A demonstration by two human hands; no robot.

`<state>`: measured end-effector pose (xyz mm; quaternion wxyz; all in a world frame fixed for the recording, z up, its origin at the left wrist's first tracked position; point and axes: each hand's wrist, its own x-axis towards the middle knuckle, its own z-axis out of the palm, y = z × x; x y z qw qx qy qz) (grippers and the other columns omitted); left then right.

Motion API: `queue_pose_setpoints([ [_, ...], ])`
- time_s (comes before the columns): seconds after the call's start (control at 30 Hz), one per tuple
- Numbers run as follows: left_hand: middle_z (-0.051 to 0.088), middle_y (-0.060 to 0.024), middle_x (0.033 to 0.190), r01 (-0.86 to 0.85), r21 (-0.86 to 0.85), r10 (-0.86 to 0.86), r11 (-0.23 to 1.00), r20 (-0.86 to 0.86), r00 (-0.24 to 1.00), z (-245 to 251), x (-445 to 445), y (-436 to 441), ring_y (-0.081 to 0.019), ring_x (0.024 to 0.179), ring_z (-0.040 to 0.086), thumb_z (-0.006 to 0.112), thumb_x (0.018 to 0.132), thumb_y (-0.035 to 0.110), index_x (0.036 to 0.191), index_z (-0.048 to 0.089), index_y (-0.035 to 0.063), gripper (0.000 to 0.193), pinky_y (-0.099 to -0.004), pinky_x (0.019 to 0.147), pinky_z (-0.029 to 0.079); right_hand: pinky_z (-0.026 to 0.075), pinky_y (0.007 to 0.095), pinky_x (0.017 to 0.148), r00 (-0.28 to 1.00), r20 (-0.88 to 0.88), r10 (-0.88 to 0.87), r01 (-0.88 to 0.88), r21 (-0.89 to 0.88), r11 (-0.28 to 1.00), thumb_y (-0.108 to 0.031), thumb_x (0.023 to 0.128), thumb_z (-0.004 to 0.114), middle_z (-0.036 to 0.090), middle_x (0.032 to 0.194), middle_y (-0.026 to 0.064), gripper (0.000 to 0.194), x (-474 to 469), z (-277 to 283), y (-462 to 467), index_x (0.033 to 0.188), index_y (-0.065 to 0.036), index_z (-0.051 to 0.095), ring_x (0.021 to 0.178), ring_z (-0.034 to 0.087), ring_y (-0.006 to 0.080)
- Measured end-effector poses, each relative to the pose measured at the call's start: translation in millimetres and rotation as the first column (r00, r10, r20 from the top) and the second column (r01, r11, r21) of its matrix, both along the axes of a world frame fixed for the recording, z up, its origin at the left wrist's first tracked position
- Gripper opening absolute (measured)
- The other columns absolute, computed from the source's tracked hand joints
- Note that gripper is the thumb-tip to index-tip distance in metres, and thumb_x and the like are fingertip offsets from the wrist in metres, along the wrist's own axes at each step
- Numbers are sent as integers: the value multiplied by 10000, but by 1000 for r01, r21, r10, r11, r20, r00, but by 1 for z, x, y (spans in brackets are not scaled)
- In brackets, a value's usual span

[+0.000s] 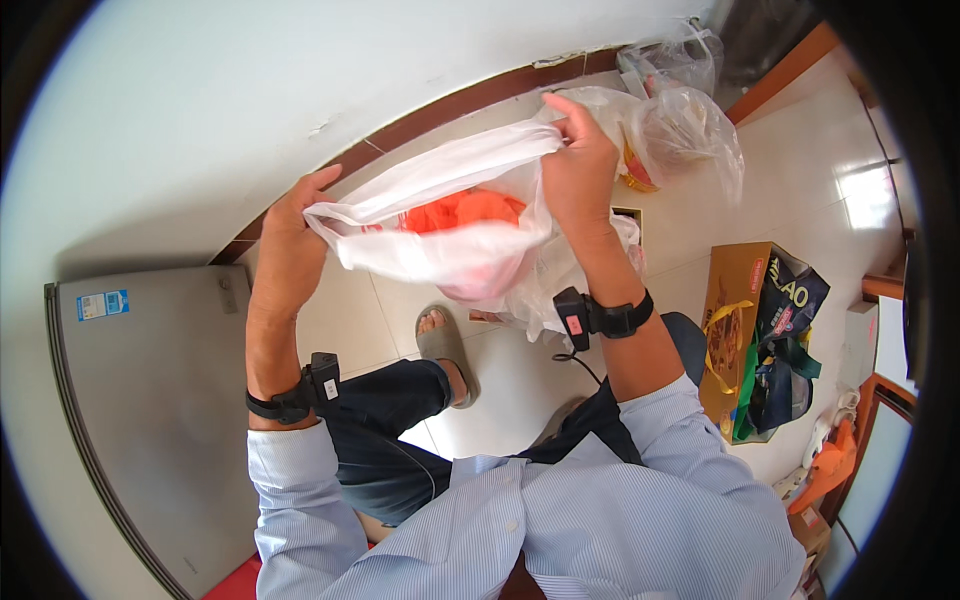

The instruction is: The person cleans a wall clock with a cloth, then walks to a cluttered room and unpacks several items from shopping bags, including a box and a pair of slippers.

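Note:
A white plastic carrier bag (442, 255) hangs stretched between my two hands, its mouth spread wide. My left hand (294, 232) pinches the rim at one end, thumb pointing away from the bag. The opposite end of the rim is gripped by my right hand (581, 169), with a finger extended outward. Inside the bag lies a bright orange-red bundle (465, 210), which looks like a thin bag or cloth; what it holds, if anything, is hidden. Below and beside my right forearm, more crumpled clear plastic bags (559, 277) rest over a box on the floor.
Clear plastic bags (682, 135) with things in them sit along the wall. A brown paper gift bag (731, 322), stuffed with dark packages, stands at right. A grey refrigerator (157, 420) is at left. Shoes and an orange bag (829, 465) lie at far right.

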<state>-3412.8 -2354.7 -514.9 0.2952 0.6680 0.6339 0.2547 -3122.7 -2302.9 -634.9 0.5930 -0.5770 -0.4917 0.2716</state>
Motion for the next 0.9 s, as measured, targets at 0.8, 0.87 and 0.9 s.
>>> queue_pose_setpoints([
  [0.8, 700, -79, 1020, -250, -190, 301, 950, 776, 555, 2, 5, -15, -162, 905, 673, 490, 1050, 47, 1137, 683, 13, 214, -295, 764, 569, 520, 437, 911, 727, 137, 672, -676, -25, 736, -97, 855, 744, 689, 1102, 199, 363, -67, 53, -105, 1205, -35, 669, 1013, 649, 365],
  [0.87, 700, -92, 1029, -184, -247, 305, 951, 838, 452, -3, 2, -15, -185, 927, 680, 452, 1036, 0, 1121, 667, 9, 232, -303, 795, 572, 519, 425, 929, 745, 246, 620, -546, -310, 778, -157, 920, 687, 692, 1153, 212, 340, -89, 34, -91, 1236, -38, 661, 1049, 649, 370],
  [0.9, 699, -101, 1040, -160, -248, 294, 955, 853, 432, -6, 0, -15, -192, 934, 681, 443, 1035, -6, 1121, 665, 8, 239, -310, 813, 574, 515, 423, 944, 754, 190, 628, -572, -280, 771, -193, 934, 671, 687, 1188, 209, 352, -91, 23, -86, 1252, -42, 656, 1075, 646, 374],
])
